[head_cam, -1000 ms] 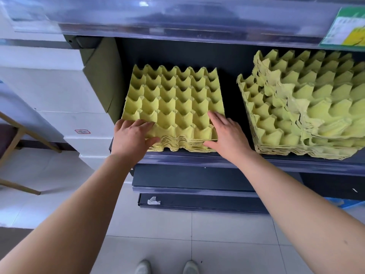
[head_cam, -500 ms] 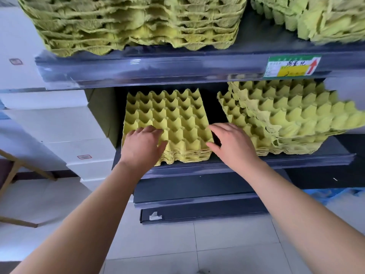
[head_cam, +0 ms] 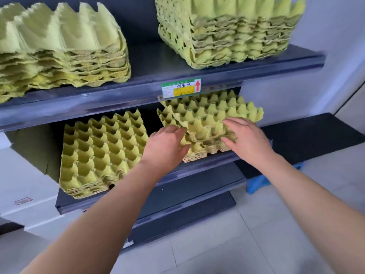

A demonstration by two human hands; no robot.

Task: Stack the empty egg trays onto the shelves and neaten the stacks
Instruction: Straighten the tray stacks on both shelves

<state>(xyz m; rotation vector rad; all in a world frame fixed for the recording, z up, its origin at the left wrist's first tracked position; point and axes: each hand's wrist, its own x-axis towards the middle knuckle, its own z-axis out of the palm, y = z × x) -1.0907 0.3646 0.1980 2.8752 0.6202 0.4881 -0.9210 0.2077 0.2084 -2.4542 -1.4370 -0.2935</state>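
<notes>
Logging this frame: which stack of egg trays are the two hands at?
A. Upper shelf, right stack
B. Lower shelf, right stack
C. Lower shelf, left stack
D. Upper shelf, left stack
B: the left hand and right hand are both at the front of the skewed lower-right stack, just under the shelf label, while no hand is on the lower-left stack.

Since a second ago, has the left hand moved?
Yes. The left hand went right, from the lower-left stack to the front corner of the lower-right stack.
</notes>
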